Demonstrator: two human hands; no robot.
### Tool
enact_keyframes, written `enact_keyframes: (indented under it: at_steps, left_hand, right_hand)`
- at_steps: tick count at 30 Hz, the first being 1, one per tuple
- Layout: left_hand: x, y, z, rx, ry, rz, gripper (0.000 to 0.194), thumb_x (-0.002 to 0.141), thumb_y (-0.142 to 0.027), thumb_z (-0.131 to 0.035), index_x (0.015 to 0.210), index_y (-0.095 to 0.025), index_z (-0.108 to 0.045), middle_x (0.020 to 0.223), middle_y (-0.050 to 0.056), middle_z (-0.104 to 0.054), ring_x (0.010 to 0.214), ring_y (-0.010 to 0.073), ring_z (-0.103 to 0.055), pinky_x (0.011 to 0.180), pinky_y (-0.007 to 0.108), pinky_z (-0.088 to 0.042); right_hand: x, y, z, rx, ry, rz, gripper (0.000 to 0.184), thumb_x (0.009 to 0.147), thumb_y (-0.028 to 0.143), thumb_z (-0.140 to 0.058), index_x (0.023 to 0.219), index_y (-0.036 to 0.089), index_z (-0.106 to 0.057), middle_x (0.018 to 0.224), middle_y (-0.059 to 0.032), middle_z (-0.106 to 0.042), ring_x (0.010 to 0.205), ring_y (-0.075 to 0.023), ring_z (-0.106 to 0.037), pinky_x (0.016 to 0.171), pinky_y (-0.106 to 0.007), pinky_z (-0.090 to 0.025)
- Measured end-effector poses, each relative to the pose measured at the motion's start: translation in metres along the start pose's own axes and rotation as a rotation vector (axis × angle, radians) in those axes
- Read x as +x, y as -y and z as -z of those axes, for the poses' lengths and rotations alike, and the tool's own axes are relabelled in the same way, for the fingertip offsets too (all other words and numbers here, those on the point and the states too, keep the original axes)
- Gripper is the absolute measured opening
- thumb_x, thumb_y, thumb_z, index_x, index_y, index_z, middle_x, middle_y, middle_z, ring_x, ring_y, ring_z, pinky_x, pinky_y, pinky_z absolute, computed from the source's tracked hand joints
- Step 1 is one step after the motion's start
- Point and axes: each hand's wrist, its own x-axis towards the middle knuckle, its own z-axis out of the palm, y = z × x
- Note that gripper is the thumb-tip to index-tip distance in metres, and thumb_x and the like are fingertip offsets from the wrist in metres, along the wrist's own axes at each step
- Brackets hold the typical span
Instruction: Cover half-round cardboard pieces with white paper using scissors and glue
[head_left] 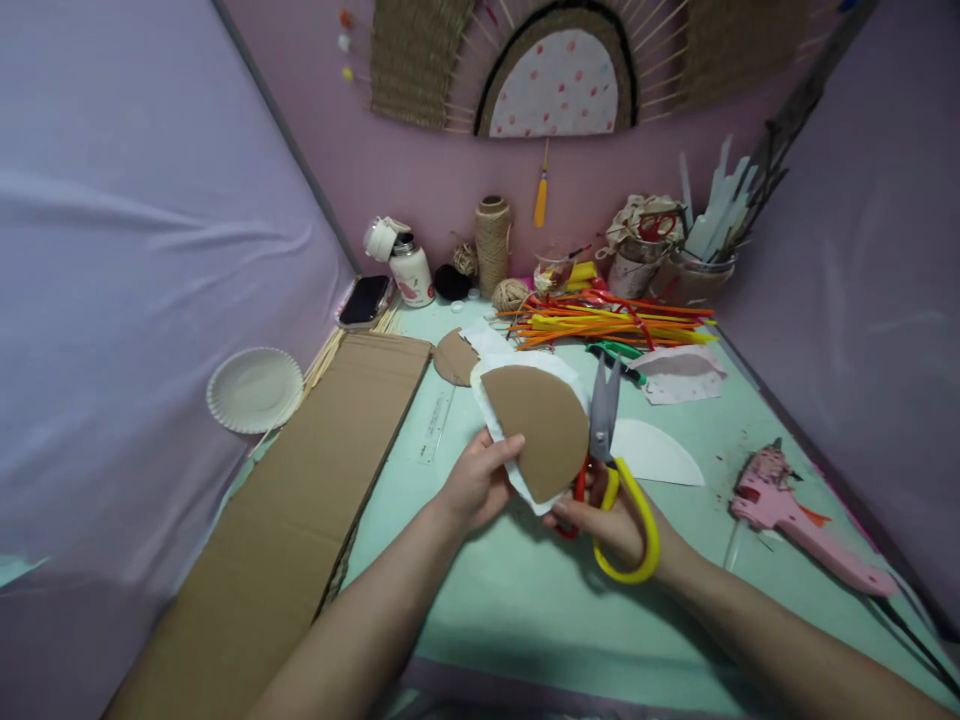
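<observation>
My left hand (484, 478) grips the lower left edge of a brown cardboard half-circle (541, 425), thumb on its face. White paper (489, 400) lies behind the cardboard and sticks out as a border around it. In my right hand (607, 520) are scissors (603, 430) with one yellow and one red handle, blades pointing up and slightly apart. The fingers of that hand also touch the lower corner of the white paper. A white half-circle (652, 455) lies on the table just behind the scissors.
A long cardboard sheet (315, 480) covers the table's left side. A pink glue gun (802, 525) with a cord lies at right. Orange and yellow strips (607, 322), a twine spool (493, 245) and a bottle (411, 272) line the back. A clear ruler (436, 425) lies left of centre.
</observation>
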Motion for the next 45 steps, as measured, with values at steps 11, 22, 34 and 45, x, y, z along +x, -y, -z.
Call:
enact_keyframes:
  at_steps: [11, 22, 34, 45]
  left_hand:
    - [0.002, -0.020, 0.019, -0.096, -0.077, 0.036, 0.047, 0.068, -0.017, -0.076, 0.114, -0.013, -0.067, 0.095, 0.011, -0.077, 0.101, 0.0287, -0.071, 0.102, 0.045, -0.047]
    - [0.006, -0.023, 0.024, -0.190, -0.106, 0.180, 0.031, 0.072, -0.014, -0.066, 0.102, -0.008, -0.068, 0.089, 0.013, -0.077, 0.111, 0.0317, -0.067, 0.108, 0.048, -0.043]
    - [-0.010, -0.067, -0.001, -0.234, -0.163, -0.194, 0.037, 0.074, -0.030, -0.064, 0.110, -0.021, -0.068, 0.101, 0.007, -0.076, 0.126, 0.0325, -0.057, 0.110, 0.051, -0.041]
    - [0.001, -0.049, -0.029, -0.232, -0.223, -0.066, 0.028, 0.072, -0.024, -0.064, 0.098, -0.016, -0.069, 0.090, 0.008, -0.076, 0.111, 0.0312, -0.066, 0.104, 0.050, -0.046]
  right_hand:
    - [0.012, 0.001, 0.028, -0.109, -0.270, 0.171, 0.045, 0.064, 0.048, -0.080, 0.093, 0.019, -0.063, 0.072, -0.0056, -0.071, 0.061, -0.0214, -0.067, 0.062, -0.036, -0.057]
    - [0.012, 0.006, 0.028, 0.077, -0.076, 0.160, 0.040, 0.066, 0.041, -0.085, 0.092, 0.019, -0.064, 0.088, -0.0092, -0.076, 0.068, -0.0241, -0.073, 0.071, -0.040, -0.061]
    - [0.006, 0.005, 0.026, -0.005, -0.136, 0.244, 0.046, 0.075, 0.056, -0.073, 0.097, 0.019, -0.057, 0.095, -0.0108, -0.072, 0.053, -0.0135, -0.056, 0.055, -0.033, -0.049]
    - [0.003, -0.003, 0.022, 0.195, -0.020, 0.082, 0.061, 0.070, 0.071, -0.068, 0.101, 0.020, -0.058, 0.086, -0.0082, -0.068, 0.063, -0.0162, -0.059, 0.053, -0.027, -0.044]
